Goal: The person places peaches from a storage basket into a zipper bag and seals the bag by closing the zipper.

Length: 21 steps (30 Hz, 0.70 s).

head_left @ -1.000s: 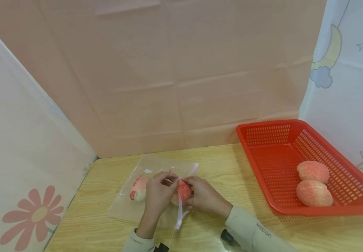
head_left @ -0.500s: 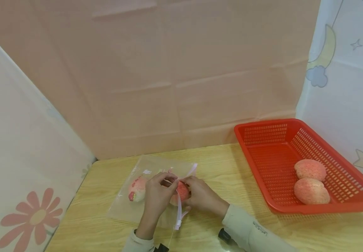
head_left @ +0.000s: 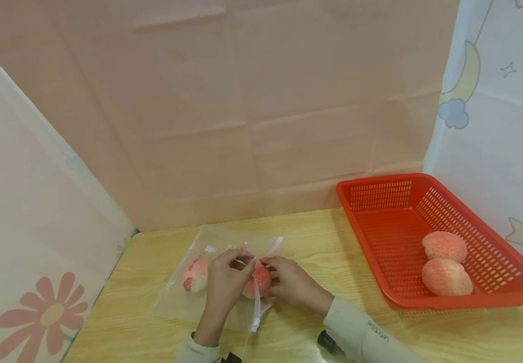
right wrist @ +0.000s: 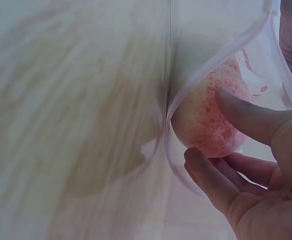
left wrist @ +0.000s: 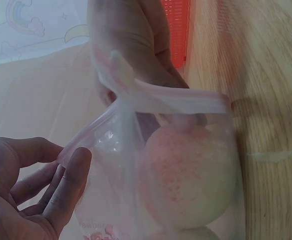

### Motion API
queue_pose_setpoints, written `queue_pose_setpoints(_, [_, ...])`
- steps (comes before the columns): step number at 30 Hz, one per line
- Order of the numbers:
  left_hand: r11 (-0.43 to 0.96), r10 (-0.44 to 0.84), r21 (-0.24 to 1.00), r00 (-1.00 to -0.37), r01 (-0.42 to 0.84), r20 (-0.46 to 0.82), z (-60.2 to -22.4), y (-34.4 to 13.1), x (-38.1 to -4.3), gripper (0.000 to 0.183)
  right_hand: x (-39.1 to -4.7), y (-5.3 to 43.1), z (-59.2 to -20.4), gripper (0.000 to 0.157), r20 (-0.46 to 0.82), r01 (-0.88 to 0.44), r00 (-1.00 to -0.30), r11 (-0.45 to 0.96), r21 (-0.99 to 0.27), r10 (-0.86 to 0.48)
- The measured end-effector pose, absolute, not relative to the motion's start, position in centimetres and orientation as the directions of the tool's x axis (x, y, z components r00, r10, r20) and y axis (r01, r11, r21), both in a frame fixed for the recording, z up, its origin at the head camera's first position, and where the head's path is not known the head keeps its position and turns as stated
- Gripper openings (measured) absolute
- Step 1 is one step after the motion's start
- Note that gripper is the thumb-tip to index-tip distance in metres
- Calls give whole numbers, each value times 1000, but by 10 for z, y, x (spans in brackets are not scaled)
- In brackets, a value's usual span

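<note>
A clear zip bag point(head_left: 177, 305) with a pale pink slider closure lies on the table, its mouth facing right. My left hand point(head_left: 226, 282) pinches the upper edge of that mouth between thumb and finger, as the left wrist view also shows. At the opening is a pink-and-cream peach point(right wrist: 213, 115), partly inside the bag. My right hand point(right wrist: 256, 175) holds it, thumb on its near side and fingers curled beneath. Deeper in the bag, left of my left hand, sits another peach point(head_left: 196, 274), seen through the plastic with its red print.
On the right stands a red plastic basket point(head_left: 379, 267) with two peaches point(head_left: 446, 277) at its near right end. A pinkish cloth point(head_left: 243, 126) hangs behind the wooden table point(head_left: 311, 227), and patterned white cloth walls point(head_left: 39, 201) flank it.
The head view has shifted slightly. Both hands stay at the bag's mouth; the right fingers look slightly more spread around the peach than half a second ago.
</note>
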<state>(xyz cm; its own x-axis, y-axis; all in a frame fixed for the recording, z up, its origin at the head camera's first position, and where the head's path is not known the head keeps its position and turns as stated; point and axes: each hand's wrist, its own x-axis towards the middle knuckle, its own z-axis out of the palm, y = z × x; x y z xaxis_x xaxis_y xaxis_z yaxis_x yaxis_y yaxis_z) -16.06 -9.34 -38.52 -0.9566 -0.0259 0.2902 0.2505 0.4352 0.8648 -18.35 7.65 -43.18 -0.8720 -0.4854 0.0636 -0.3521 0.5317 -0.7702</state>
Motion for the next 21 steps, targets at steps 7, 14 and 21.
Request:
queue_pose_setpoints(7, [399,-16,885,-963,241,270,-386,-93,-161,6,-185,77,-433,67,74,-356,-868,510,-783,-491])
queue_pose_setpoints(14, [391,-18,887,-962,244,272,-387,-94,-161,6,-185,74,-433,68,83,-359,-869,504,-785,-488])
queue_pose_setpoints(21, [395,-23,883,-958,253,284,-386,-93,-160,7,-185,69,-433,66,80,-366,-869,526,-768,-489])
